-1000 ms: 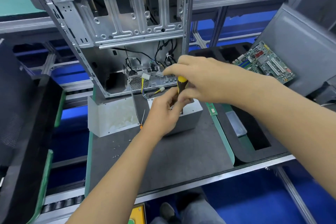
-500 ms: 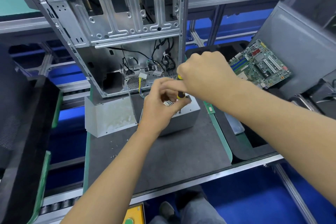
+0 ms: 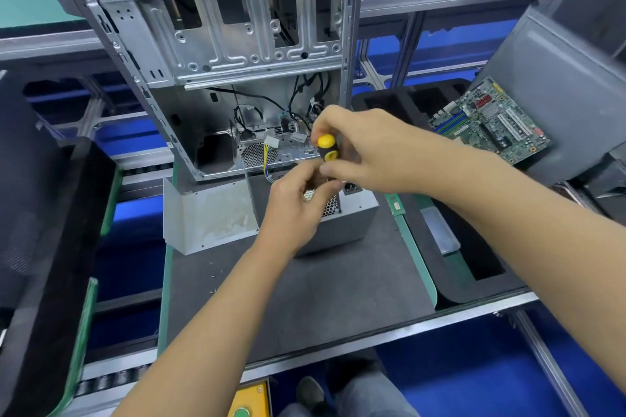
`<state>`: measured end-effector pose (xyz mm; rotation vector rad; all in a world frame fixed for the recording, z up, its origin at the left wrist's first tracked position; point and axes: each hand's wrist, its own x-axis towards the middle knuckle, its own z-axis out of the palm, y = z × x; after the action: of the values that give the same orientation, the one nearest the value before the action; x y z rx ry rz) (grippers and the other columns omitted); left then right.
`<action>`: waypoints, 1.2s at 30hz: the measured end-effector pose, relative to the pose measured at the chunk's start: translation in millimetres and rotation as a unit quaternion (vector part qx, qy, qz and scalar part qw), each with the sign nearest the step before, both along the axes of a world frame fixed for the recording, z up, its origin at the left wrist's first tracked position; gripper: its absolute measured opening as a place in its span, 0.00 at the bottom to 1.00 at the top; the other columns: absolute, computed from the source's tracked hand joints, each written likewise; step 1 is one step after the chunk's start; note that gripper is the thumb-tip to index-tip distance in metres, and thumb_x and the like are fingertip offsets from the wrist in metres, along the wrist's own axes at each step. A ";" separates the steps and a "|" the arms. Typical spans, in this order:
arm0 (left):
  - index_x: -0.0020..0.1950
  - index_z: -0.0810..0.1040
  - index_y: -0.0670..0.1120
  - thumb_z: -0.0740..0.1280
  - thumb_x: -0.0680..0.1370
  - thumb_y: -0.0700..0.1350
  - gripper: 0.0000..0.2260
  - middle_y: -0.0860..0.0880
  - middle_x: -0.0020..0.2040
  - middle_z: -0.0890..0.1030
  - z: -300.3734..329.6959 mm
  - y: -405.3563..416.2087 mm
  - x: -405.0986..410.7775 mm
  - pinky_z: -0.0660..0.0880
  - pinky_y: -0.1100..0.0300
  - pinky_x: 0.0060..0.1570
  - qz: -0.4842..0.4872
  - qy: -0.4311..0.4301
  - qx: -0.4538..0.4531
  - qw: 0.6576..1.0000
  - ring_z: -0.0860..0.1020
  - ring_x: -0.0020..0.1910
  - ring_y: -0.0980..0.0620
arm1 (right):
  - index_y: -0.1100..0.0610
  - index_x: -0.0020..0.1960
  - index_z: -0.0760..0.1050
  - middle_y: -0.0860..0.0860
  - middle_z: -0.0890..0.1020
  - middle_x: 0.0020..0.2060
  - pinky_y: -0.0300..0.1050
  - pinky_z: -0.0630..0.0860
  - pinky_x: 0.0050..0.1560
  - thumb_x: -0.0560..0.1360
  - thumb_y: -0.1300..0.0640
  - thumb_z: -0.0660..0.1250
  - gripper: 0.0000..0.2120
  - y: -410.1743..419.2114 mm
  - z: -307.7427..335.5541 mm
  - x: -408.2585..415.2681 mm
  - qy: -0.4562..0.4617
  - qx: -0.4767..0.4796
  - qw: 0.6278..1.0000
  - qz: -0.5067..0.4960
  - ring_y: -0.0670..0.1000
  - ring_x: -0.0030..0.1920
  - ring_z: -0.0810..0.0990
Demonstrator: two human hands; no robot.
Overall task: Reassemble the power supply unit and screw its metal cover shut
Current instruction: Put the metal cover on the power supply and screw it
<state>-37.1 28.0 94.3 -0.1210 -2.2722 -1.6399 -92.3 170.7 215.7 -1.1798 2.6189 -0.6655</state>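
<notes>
Right hand (image 3: pixel 364 149) grips yellow-black screwdriver (image 3: pixel 327 148) upright. Directly below that grip, left hand (image 3: pixel 298 200) pinches near the hidden tip, atop power supply unit (image 3: pixel 352 213). Cover appears seated; screw-driving underway. Loose screws (image 3: pixel 213 276) suggest fastening remains.
</notes>
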 end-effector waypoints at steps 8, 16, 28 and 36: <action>0.63 0.81 0.45 0.77 0.73 0.43 0.19 0.54 0.54 0.82 -20.8 -30.1 -5.9 0.71 0.60 0.62 0.100 -0.039 -0.140 0.984 0.78 0.56 0.53 | 0.51 0.58 0.70 0.52 0.82 0.42 0.47 0.82 0.45 0.79 0.56 0.66 0.09 31.1 -42.4 -28.7 -0.035 -0.221 0.956 -0.192 0.51 0.43 0.83; 0.59 0.84 0.45 0.73 0.76 0.46 0.12 0.48 0.56 0.84 -18.3 -30.2 -42.0 0.71 0.52 0.65 0.065 -0.085 -0.233 0.967 0.79 0.60 0.48 | 0.54 0.58 0.66 0.57 0.79 0.47 0.50 0.84 0.41 0.82 0.63 0.60 0.07 30.0 -68.6 -35.4 -0.172 -0.444 0.815 -0.331 0.49 0.41 0.82; 0.49 0.87 0.48 0.73 0.76 0.44 0.04 0.52 0.45 0.86 -23.5 -20.1 -49.7 0.78 0.51 0.54 0.070 -0.105 -0.206 0.970 0.82 0.48 0.52 | 0.46 0.51 0.69 0.61 0.78 0.50 0.50 0.84 0.41 0.80 0.60 0.63 0.09 14.1 -76.5 -41.6 -0.155 -0.456 0.815 -0.323 0.60 0.48 0.83; 0.49 0.87 0.48 0.73 0.76 0.43 0.04 0.52 0.45 0.86 -24.3 -19.7 -49.9 0.78 0.53 0.53 0.073 -0.108 -0.207 0.970 0.82 0.46 0.53 | 0.53 0.57 0.68 0.58 0.78 0.46 0.44 0.83 0.38 0.80 0.63 0.62 0.08 7.1 -76.0 -43.3 -0.124 -0.413 0.849 -0.306 0.43 0.37 0.80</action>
<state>-87.0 8.3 70.0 0.1319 -2.6890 -1.1351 -135.6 177.7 139.7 -0.2560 2.4776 -2.0479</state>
